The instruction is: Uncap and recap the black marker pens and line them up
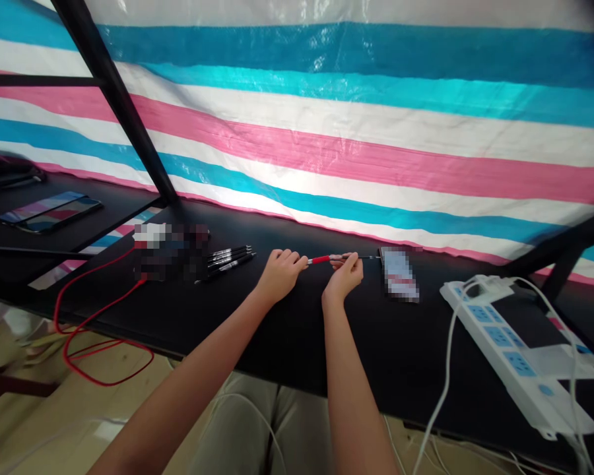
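Observation:
A slim pen (319, 260) with a red section spans the gap between my two hands above the black table. My left hand (283, 274) is closed around its left end, the fingertips pinching it. On the other side my right hand (345, 277) grips the right part with bent fingers. A thin dark rod (369, 256) sticks out rightward beyond the right fingers; whether it belongs to the same pen I cannot tell. Several black and silver pens (230, 257) lie side by side to the left of my left hand.
Right of my hands lies a blurred-out phone-like rectangle (400, 276). A white power strip (509, 356) with cables sits at the right. Blurred items (171, 251) with a red cable (106, 316) are at left. Striped sheeting (327, 145) hangs behind the black tabletop (202, 323).

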A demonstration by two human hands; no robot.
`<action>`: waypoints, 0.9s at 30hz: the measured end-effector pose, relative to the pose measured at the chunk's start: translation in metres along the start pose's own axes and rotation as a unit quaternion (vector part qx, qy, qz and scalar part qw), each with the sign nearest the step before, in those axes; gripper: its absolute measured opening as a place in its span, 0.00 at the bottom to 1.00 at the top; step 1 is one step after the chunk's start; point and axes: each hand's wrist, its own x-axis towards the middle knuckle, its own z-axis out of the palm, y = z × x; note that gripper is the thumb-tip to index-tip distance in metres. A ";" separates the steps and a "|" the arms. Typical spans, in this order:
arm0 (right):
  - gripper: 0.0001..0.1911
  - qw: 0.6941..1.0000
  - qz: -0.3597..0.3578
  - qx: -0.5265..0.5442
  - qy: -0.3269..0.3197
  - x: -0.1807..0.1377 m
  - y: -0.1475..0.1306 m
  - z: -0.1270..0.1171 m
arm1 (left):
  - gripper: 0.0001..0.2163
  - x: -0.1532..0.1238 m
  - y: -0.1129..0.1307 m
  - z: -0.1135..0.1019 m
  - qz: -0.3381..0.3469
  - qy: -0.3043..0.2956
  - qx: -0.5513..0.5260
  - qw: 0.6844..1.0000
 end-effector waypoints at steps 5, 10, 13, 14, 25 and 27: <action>0.20 0.985 -0.044 -0.053 -0.160 -0.011 -0.004 0.008 | 0.10 0.000 -0.002 -0.001 -0.022 0.016 -0.033 0.999; 0.20 0.975 -0.062 -0.004 -0.215 -0.034 -0.022 0.007 | 0.10 -0.003 -0.013 -0.006 -0.133 0.089 -0.104 0.982; 0.15 0.984 -0.157 -0.059 -0.065 -0.029 -0.051 -0.029 | 0.10 -0.005 -0.018 -0.009 -0.173 0.105 -0.131 0.970; 0.14 0.977 -0.193 -0.093 -0.011 -0.020 -0.063 -0.049 | 0.10 -0.006 -0.019 -0.010 -0.177 0.103 -0.140 0.969; 0.14 0.683 -0.233 -0.689 -0.071 0.154 -0.126 -0.240 | 0.11 -0.009 -0.018 -0.015 -0.163 0.080 -0.168 0.969; 0.14 0.638 -0.278 -0.709 -0.113 0.161 -0.117 -0.243 | 0.12 -0.010 -0.019 -0.016 -0.161 0.073 -0.169 0.970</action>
